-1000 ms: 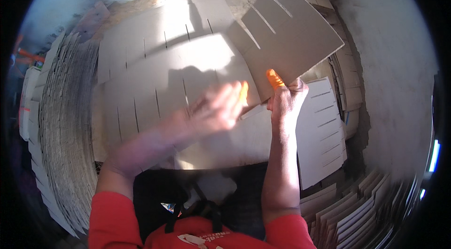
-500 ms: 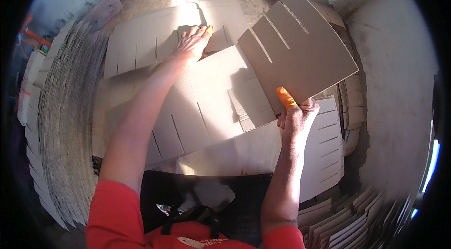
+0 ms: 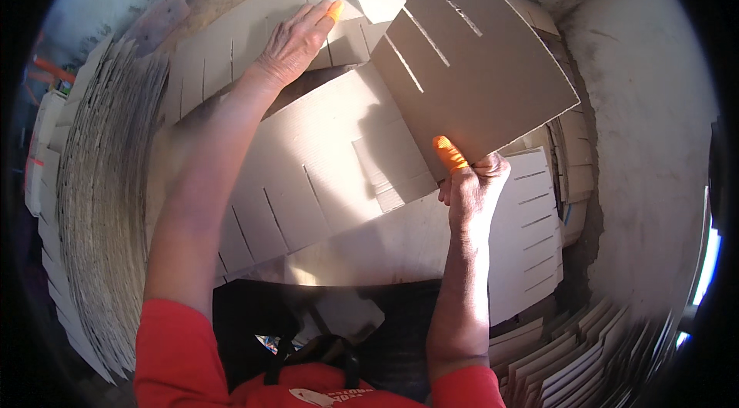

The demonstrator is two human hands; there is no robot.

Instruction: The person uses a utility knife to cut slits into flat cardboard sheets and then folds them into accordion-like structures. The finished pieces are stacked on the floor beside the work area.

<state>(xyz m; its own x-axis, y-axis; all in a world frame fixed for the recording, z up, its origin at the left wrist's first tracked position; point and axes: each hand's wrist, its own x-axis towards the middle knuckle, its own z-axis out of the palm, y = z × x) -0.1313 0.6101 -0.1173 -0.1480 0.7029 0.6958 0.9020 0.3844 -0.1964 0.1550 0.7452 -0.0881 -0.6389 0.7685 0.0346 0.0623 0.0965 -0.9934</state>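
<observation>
My right hand (image 3: 473, 177) grips a brown cardboard sheet (image 3: 493, 69) by its near corner, the orange-covered thumb on top and the fingers underneath. This sheet is tilted up, with several slots cut into its far-left side. Along its left edge it meets a paler slotted cardboard sheet (image 3: 323, 138) lying in front of me; I cannot tell whether the two are joined. My left hand (image 3: 296, 42) lies on another slotted cardboard sheet (image 3: 254, 38) farther back, fingers extended and close together, an orange cover on the thumb. A dark gap separates that sheet from the paler one.
A tall stack of cardboard (image 3: 108, 177) stands on the left. To the right lie a slotted sheet (image 3: 527, 231) and more stacked cardboard (image 3: 577, 154) beside a wall (image 3: 647, 131). Upright cardboard pieces (image 3: 570, 362) fill the lower right. A pale board (image 3: 377, 250) shows beneath the sheets.
My left hand has moved farther away and slightly left, and the back sheet has shifted away with it. The gap has widened. My right hand and its sheet have moved slightly left and away.
</observation>
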